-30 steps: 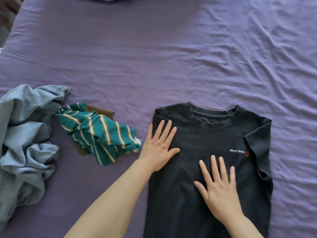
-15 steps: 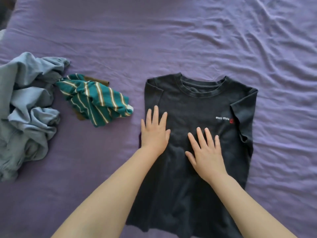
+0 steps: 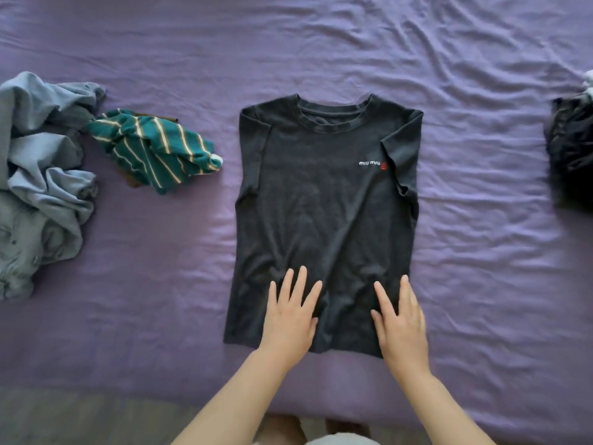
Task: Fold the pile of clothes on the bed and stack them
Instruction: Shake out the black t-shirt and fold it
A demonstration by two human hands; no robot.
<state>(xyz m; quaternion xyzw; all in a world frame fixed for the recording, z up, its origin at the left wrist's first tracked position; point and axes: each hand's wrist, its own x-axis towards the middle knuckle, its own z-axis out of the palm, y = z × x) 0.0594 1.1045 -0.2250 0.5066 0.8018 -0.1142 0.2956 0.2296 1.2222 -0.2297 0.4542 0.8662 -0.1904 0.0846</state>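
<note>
A dark grey T-shirt [image 3: 324, 200] with a small white logo lies flat, front up, on the purple bed sheet [image 3: 160, 284], both sleeves folded inward. My left hand [image 3: 290, 316] presses flat on its lower left part near the hem, fingers spread. My right hand [image 3: 399, 319] presses flat on the lower right part, fingers straight. To the left lie a crumpled green striped garment [image 3: 154, 149] and a heap of light blue clothes [image 3: 38, 175].
A dark bundle of clothing [image 3: 571, 149] sits at the right edge of the view. The bed's near edge runs along the bottom, with grey floor [image 3: 80, 419] below it and my knees showing there.
Both hands have slid down the T-shirt from the chest area to the hem. The view has pulled back, showing the bed edge and the dark bundle at the right.
</note>
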